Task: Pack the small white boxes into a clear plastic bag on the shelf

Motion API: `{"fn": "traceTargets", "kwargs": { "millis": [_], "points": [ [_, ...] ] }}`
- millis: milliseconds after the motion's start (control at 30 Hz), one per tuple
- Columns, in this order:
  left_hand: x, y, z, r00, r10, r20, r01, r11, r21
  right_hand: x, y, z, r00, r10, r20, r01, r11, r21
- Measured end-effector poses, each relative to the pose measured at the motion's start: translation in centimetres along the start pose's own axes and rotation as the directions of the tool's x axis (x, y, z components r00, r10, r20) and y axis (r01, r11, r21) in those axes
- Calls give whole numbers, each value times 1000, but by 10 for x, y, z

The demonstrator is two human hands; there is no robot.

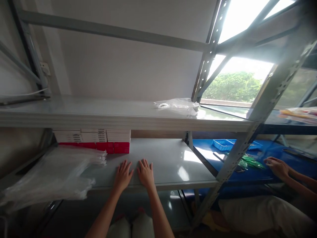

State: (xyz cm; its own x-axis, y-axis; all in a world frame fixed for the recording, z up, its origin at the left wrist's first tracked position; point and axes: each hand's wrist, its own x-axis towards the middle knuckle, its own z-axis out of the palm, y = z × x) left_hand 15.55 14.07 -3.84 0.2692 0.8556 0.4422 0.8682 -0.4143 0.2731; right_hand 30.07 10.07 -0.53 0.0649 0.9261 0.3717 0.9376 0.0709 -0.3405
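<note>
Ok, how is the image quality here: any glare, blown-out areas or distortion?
Head view: the window is blown out at upper right, glare patches sit on the shelf, the left side is dim, shelf lines bow from the wide lens, and both hands are fairly sharp.

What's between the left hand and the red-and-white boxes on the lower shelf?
Head view: only bare grey shelf lies between the left hand and the red-and-white boxes; the clear plastic bags sit off to the side.

Both hands, left hand [122,175] and right hand [146,173], lie flat side by side on the lower shelf [170,165]. Stacked boxes [92,140] stand at 11 o'clock behind them, plastic bags [49,175] at 9 o'clock, a co-worker's hand [277,166] at 3 o'clock.
</note>
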Motion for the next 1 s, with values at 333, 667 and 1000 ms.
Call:
{"fn": "traceTargets", "kwargs": {
  "millis": [333, 667, 1000],
  "points": [
    [1, 12, -24, 995, -58, 79, 62, 997, -55, 4, 3, 0, 999, -7, 50, 7, 1000, -17],
    [-137, -19, -89, 354, -810, -468, 118, 534, -837, 9, 7, 9, 991, 42, 131, -34, 997, -63],
    [-117, -152, -208, 31, -959, 283, 63, -280, -958, 9, 7, 8, 986, 51, 156, -37, 995, -97]
  ]
}}
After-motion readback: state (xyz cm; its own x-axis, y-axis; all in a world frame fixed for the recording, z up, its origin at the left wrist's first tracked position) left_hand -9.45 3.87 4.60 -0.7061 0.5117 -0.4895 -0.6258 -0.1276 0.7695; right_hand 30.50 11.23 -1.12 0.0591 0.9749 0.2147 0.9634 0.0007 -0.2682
